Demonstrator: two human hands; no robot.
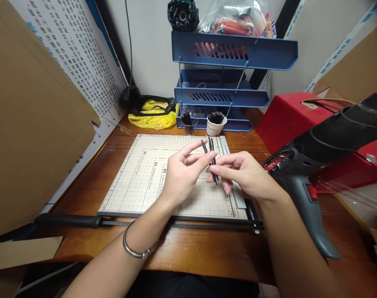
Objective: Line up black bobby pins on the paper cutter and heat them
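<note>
Several thin black sticks (213,165) stand nearly upright between my two hands, above the right part of a cream paper cutter board (129,174). My left hand (185,169) pinches them from the left with thumb and fingers. From the right, my right hand (238,169) closes thumb and forefinger on their lower part, its other fingers curled below. What the sticks are made of is too small to tell. Behind the board, a white paper cup (214,129) and a clear plastic cup (190,129) are packed with similar black pieces.
The cutter's black-handled arm (70,220) lies along the board's front edge. A blue tiered tray (219,97) stands at the back beside a yellow plastic bag (154,120). On the right, a dark heat-gun-like tool (306,178) juts in before a red box (281,111). Cardboard (36,124) walls the left.
</note>
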